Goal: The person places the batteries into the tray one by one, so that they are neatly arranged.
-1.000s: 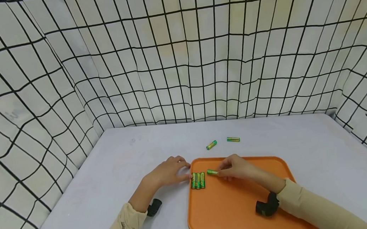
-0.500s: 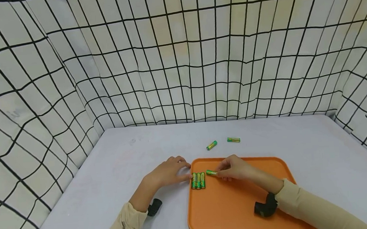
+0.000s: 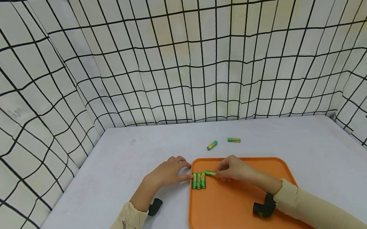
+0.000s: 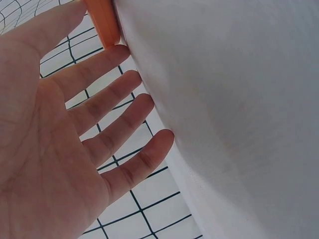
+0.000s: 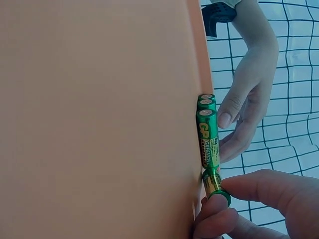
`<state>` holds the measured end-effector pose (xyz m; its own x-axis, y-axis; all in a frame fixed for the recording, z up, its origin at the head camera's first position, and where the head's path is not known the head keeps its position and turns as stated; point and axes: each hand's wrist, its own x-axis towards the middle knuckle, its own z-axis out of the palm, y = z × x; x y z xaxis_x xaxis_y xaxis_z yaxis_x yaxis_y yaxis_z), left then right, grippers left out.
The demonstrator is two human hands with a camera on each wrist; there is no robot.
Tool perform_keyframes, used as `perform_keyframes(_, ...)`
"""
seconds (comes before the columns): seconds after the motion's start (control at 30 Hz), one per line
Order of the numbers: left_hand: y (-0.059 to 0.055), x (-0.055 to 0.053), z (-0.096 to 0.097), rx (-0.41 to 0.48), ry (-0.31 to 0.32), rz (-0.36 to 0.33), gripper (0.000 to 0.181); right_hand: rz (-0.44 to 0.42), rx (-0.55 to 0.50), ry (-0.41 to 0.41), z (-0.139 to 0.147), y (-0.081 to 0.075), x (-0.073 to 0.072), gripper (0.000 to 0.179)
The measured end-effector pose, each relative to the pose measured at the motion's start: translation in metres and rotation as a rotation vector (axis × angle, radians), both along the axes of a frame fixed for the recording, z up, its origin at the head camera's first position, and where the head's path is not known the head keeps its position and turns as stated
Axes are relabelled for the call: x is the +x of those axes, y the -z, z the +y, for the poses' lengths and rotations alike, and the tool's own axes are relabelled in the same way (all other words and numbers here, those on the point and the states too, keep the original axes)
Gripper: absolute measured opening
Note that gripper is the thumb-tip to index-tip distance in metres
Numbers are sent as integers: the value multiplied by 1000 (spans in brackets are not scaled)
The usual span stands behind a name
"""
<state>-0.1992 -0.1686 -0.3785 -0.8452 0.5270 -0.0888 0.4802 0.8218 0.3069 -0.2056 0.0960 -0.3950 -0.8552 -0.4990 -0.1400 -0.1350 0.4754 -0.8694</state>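
On the orange tray (image 3: 228,203), three green and gold batteries (image 3: 198,181) lie side by side near its left edge. My right hand (image 3: 235,168) pinches another battery (image 5: 213,184) between thumb and fingertips, its far end close to the top of the row's rightmost one. My left hand (image 3: 169,172) rests at the tray's left rim, fingers spread and fairly straight. In the left wrist view the left thumb and index fingertip (image 4: 119,52) are right by the orange rim, and the other fingertips are down at the white tabletop (image 4: 239,109).
Two more batteries lie on the white table beyond the tray, one slanted (image 3: 212,145) and one lying crosswise (image 3: 234,139). A white wall with a black grid net (image 3: 200,74) encloses the back and sides. Black wrist devices (image 3: 264,206) sit under both forearms.
My right hand has shifted slightly left with its battery, bringing it nearer the row of three. The left hand has stayed at the rim.
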Motion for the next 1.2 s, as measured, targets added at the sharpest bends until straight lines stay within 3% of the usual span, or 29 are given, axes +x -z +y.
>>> perform_keyframes(1.2, 2, -2, 0, -1, -3, -7, 44, 15, -61, -81, -11, 2, 8, 26)
